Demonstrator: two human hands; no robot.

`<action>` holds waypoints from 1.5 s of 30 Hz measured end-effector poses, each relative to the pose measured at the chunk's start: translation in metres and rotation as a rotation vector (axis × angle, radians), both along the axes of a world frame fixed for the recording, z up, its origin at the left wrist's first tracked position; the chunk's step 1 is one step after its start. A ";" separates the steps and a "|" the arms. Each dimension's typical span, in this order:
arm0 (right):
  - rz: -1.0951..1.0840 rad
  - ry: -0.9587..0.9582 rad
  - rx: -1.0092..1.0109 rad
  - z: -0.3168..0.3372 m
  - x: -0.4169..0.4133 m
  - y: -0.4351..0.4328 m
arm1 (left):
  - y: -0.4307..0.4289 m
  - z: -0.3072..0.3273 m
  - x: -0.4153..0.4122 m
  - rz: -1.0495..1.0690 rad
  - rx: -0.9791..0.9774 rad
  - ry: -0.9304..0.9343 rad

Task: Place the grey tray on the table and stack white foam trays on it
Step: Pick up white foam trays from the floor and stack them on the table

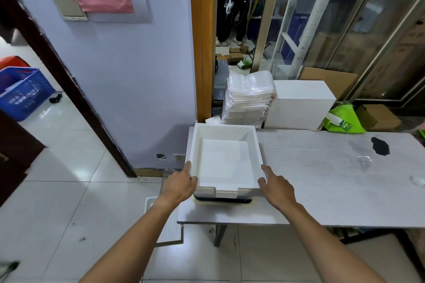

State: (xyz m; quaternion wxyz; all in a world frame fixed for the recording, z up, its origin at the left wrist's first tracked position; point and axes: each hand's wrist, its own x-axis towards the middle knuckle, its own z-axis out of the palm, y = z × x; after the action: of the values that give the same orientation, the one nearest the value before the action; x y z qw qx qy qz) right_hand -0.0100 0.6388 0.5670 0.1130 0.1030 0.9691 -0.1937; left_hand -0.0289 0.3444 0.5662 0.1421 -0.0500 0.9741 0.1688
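Note:
A stack of white foam trays [224, 161] sits at the left end of the table [322, 181]. Under the stack's near edge a dark grey tray [222, 199] shows as a thin strip; the rest of it is hidden. My left hand [181, 182] grips the stack's near left corner, thumb on the rim. My right hand [277, 187] holds the near right corner the same way. Several tray edges show layered along the front.
Behind the table stand a wrapped pile of white foam trays [249, 99], a white foam box [301, 103], a green bag [343, 119] and cardboard boxes [379, 117]. A black stain [380, 146] marks the tabletop. A blue crate [21, 92] is at far left. A person [234, 2] stands in the doorway.

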 end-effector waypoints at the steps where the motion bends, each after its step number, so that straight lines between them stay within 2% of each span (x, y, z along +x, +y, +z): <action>1: 0.007 0.000 0.007 0.000 0.001 0.000 | 0.000 0.000 0.000 -0.005 -0.005 0.003; 14: 0.070 0.017 0.120 -0.013 -0.012 0.005 | -0.001 -0.011 -0.011 -0.030 -0.033 0.046; 20: 0.147 -0.026 0.088 -0.008 -0.057 0.004 | -0.004 -0.007 -0.058 -0.186 -0.168 0.047; 26: 0.207 0.003 0.014 0.001 -0.108 -0.005 | -0.002 -0.006 -0.119 -0.296 -0.057 -0.038; 30: 0.254 -0.016 0.021 -0.005 -0.129 -0.007 | -0.003 -0.019 -0.135 -0.407 -0.174 -0.056; 42: 0.268 -0.041 0.022 -0.014 -0.134 -0.003 | -0.005 -0.009 -0.150 -0.345 -0.126 -0.124; 45: 0.209 -0.045 0.000 -0.012 -0.131 -0.001 | -0.003 -0.013 -0.134 -0.291 -0.019 -0.118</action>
State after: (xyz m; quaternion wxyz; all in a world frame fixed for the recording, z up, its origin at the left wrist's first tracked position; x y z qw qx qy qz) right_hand -0.1415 0.6374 0.5554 0.1544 0.0058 0.9718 -0.1783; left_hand -0.1631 0.3411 0.5532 0.2213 0.0805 0.9626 0.1340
